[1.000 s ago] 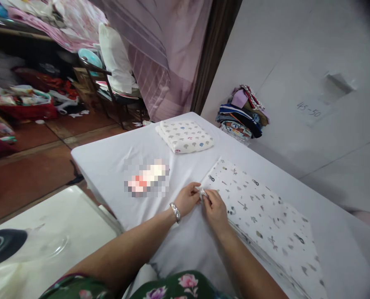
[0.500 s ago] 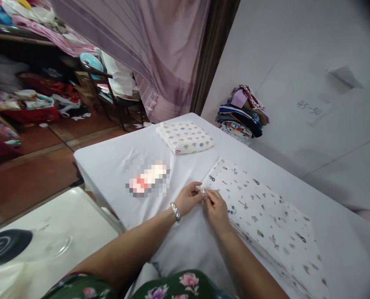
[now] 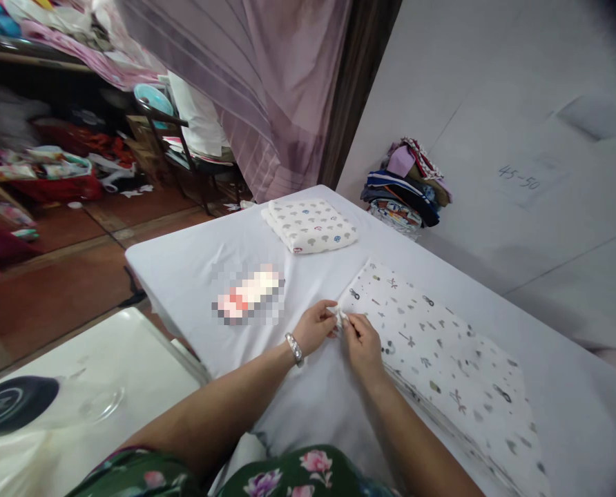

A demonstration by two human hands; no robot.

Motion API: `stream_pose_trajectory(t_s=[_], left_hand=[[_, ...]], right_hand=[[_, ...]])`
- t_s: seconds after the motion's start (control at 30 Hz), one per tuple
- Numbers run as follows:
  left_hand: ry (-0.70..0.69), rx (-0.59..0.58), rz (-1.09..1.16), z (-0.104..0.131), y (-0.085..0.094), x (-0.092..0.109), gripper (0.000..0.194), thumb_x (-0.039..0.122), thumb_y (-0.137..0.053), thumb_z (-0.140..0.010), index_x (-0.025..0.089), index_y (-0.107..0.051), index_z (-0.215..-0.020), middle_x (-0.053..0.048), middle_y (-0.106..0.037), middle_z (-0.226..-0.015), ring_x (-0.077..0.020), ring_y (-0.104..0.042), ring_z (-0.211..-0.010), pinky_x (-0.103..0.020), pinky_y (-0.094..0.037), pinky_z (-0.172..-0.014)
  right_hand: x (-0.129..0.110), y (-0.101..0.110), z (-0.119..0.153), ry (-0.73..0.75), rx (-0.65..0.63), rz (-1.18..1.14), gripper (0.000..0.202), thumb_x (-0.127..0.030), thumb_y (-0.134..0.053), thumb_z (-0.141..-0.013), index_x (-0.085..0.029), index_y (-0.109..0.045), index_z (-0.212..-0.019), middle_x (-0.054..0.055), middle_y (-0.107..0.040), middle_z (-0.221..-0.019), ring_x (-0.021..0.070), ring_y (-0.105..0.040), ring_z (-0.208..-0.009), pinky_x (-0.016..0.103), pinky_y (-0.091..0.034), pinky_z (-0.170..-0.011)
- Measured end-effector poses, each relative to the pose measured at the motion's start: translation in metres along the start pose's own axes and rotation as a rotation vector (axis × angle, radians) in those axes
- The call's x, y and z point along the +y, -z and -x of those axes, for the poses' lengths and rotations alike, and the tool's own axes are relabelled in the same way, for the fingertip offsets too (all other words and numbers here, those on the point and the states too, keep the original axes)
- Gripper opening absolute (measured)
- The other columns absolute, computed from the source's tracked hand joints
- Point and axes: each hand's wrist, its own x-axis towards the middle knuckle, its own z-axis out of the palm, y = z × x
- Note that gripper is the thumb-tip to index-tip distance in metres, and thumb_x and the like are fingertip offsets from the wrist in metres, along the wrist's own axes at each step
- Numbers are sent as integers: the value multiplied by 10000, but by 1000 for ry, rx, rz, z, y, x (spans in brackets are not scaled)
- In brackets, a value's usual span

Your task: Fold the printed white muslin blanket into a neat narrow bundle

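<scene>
A folded white cloth (image 3: 443, 352) with small grey and green prints lies lengthwise on the white-covered table (image 3: 184, 241). At its near left corner, my left hand (image 3: 315, 326) and my right hand (image 3: 360, 342) meet, fingertips pinching a bit of the white fabric. A silver bracelet (image 3: 294, 348) circles my left wrist. Beyond my hands sits a second folded cloth (image 3: 311, 226), white with grey, blue and red mushroom-like prints. To the left lies a pixelated object (image 3: 248, 293), whose kind I cannot make out.
A stack of folded clothes (image 3: 404, 186) stands beside the table's far right edge, against the wall (image 3: 484, 124). A pale stand (image 3: 147, 359) with a dark round item is at lower left. Behind hang a mauve curtain (image 3: 282, 83) and a dark chair (image 3: 173, 138).
My fingertips have parted slightly, and more of the pinched white fabric shows between them. The folded cloths stay in place; the view has shifted a little.
</scene>
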Motion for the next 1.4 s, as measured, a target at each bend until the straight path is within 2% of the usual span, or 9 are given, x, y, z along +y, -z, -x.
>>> stream_pose_trajectory(t_s=[0.3,0.5,0.67,0.8,0.93,1.03,1.2,1.3,1.4], left_hand=[[-54,27,-138,3,2,5,340,158,-530,-685,167,-532,-1026,65,-540,-584,-91,-545,-500,-218,-456,-538],[-102,4,-159,0,3,-1,376,296,-601,-700,165,-519,-1042,56,-526,-627,-91,-528,-504,-222,-436,-513],[-58,33,-219,-3,4,-2,323,208,-563,-680,173,-528,-998,58,-525,-603,-99,-515,-487,-221,-413,-495],[-40,86,-457,-1,6,6,345,158,-514,-677,182,-529,-1021,42,-553,-628,-115,-527,-532,-224,-392,-518],[-82,117,-736,1,7,11,382,160,-487,-700,181,-520,-1080,10,-598,-704,-142,-556,-646,-246,-386,-611],[-88,117,-917,3,5,12,431,171,-479,-715,190,-497,-1146,-8,-623,-777,-161,-567,-699,-257,-367,-621],[-73,87,-1010,5,5,14,451,179,-467,-738,211,-467,-1188,-8,-639,-823,-164,-585,-742,-255,-362,-630],[-48,59,-1003,3,7,15,449,176,-466,-735,205,-469,-1183,-13,-641,-846,-165,-585,-749,-254,-364,-636],[-34,44,-997,2,9,15,442,162,-459,-724,203,-481,-1163,-12,-636,-828,-169,-578,-735,-258,-352,-625]], right_hand=[[-1,-7,10,188,-76,326,343,-190,-394,-888,-172,-530,-1203,126,-567,-1067,244,-524,-999,403,-461,-856],[-3,-11,14,133,-76,260,343,-154,-424,-852,-169,-543,-1173,125,-560,-1059,250,-521,-994,423,-466,-856],[5,-5,8,44,-119,79,364,-150,-489,-793,-186,-586,-1143,100,-587,-1085,238,-534,-1026,419,-459,-913],[13,14,-9,-26,-110,-19,296,-243,-476,-837,-195,-636,-1081,90,-601,-1127,221,-561,-1037,390,-487,-892],[24,36,-35,-23,-74,138,364,-320,-447,-866,-172,-611,-1156,104,-518,-1286,239,-454,-1207,430,-381,-1023],[34,45,-52,-31,-163,259,436,-359,-428,-875,-158,-552,-1241,101,-439,-1368,238,-347,-1295,423,-317,-1071],[46,43,-80,-3,-363,467,534,-407,-402,-890,-129,-429,-1345,99,-319,-1447,237,-192,-1363,419,-209,-1111],[56,36,-103,13,-405,578,581,-448,-362,-908,-113,-361,-1383,99,-233,-1482,233,-119,-1379,418,-145,-1117],[72,30,-124,-95,-425,671,611,-476,-306,-921,-113,-294,-1412,84,-179,-1499,216,-86,-1384,426,-87,-1116]])
